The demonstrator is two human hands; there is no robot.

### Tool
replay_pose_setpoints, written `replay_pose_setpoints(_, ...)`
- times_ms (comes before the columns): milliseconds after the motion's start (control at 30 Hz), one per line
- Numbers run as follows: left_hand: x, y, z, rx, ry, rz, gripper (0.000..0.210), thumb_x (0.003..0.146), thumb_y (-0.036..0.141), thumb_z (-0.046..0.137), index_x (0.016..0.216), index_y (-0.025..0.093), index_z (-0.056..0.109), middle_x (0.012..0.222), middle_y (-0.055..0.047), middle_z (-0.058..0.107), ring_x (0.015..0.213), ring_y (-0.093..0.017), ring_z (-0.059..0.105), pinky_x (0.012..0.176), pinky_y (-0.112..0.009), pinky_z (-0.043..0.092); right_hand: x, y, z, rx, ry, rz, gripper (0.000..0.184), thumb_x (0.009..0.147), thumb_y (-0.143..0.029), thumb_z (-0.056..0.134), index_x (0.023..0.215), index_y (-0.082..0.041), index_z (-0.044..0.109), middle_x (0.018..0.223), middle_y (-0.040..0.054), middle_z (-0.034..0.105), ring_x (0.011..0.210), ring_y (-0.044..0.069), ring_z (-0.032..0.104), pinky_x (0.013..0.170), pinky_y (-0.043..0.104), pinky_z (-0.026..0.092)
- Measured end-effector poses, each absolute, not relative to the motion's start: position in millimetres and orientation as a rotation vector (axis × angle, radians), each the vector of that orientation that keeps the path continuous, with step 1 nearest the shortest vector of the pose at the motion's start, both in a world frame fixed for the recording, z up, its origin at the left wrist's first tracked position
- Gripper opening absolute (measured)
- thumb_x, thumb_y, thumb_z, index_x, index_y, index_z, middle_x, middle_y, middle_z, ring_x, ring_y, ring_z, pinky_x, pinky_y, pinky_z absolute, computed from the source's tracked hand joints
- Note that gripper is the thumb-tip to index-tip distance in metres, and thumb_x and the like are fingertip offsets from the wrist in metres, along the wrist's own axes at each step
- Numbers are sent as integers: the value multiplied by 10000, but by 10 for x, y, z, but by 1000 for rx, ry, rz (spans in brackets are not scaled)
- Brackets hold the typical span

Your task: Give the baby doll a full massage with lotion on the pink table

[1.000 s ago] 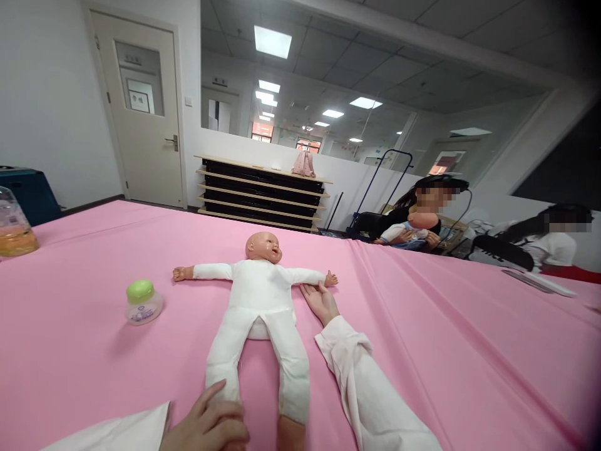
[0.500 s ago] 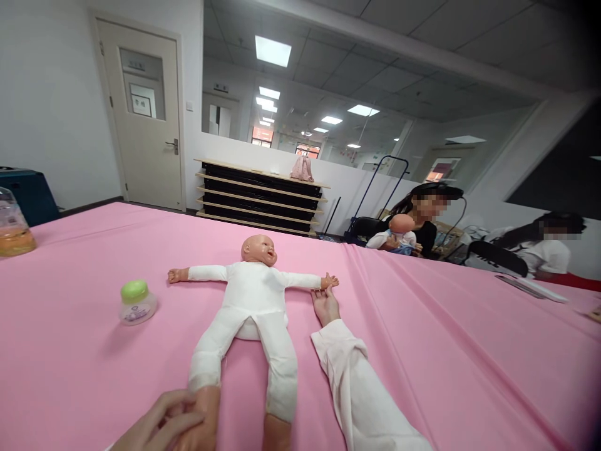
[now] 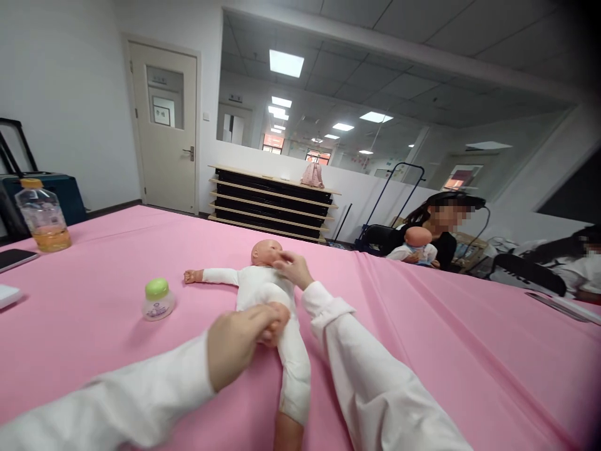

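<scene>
A baby doll (image 3: pixel 263 288) in a white suit lies on its back on the pink tablecloth (image 3: pixel 422 351). My left hand (image 3: pixel 241 338) is closed on the doll's folded-up leg near its hip, lifting the foot. My right hand (image 3: pixel 293 268) rests at the doll's cheek and shoulder, covering its far arm. The doll's other arm stretches out to the left and its other leg lies straight toward me.
A small jar with a green lid (image 3: pixel 157 299) stands left of the doll. A drink bottle (image 3: pixel 43 216) and a dark phone (image 3: pixel 14 258) sit at the far left. Two people (image 3: pixel 436 232) sit beyond the table's right side, one holding another doll.
My left hand has lifted the doll's leg from near its foot up toward its hip. My right hand moved from beside the doll's outstretched hand to its face. The view shifted left.
</scene>
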State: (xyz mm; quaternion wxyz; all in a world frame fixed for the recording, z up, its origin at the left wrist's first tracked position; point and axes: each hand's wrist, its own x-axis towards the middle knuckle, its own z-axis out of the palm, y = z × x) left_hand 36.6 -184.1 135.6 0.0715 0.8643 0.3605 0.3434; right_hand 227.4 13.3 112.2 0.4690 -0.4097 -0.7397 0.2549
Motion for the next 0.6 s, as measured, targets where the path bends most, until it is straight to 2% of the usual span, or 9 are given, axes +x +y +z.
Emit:
replay_pose_setpoints(100,797,-1648,1083,2949,1000,690,290,819,107,391,1055,176,545,1122,-33,600,765,-152,639,604,-269,523,1995,161,1015,-947,-2278,536,248,532,-199,741,776,-198,699,888,44,692,901,221,591,911,369,389)
replay_pose_setpoints(200,950,-1582,881,3137,985,596,322,820,133,399,1120,134,513,1211,-106,545,741,-185,641,561,-308,512,1993,159,955,-998,-2304,502,289,534,-195,745,818,-179,699,887,58,690,903,231,593,891,376,398)
replay_pose_setpoints(300,833,-1588,934,3089,964,733,304,806,141,423,1092,150,526,1134,-91,592,778,-188,638,568,-292,506,2212,148,967,-1073,-2014,594,268,613,-231,686,875,-171,677,885,41,683,866,202,596,849,357,432)
replay_pose_setpoints(400,517,-1711,1112,2902,1016,1066,241,865,193,377,1019,184,562,1009,-49,642,828,-163,628,662,-274,511,2605,106,945,-1045,-1360,800,207,670,-238,640,862,-160,651,891,34,674,866,170,594,857,327,444)
replay_pose_setpoints(500,132,-2027,1109,2762,1104,1305,303,911,263,330,1124,192,533,1109,-56,608,961,-137,596,794,-232,491,3069,-19,818,-938,-821,972,164,771,-273,570,908,-194,613,996,34,648,965,153,573,858,310,464)
replay_pose_setpoints(533,20,-2165,1032,2743,1147,1329,309,909,296,348,1146,218,529,1121,-40,606,961,-123,599,798,-204,487,3206,-80,754,-936,-775,982,171,806,-292,536,935,-200,600,1040,42,630,991,152,563,857,319,471)
replay_pose_setpoints(600,-154,-2443,771,2769,1224,1353,277,880,397,405,1064,303,589,1026,25,654,842,-96,635,725,-155,496,3420,-208,611,-938,-714,1009,231,838,-331,515,994,-171,574,1086,68,593,998,171,559,840,372,487)
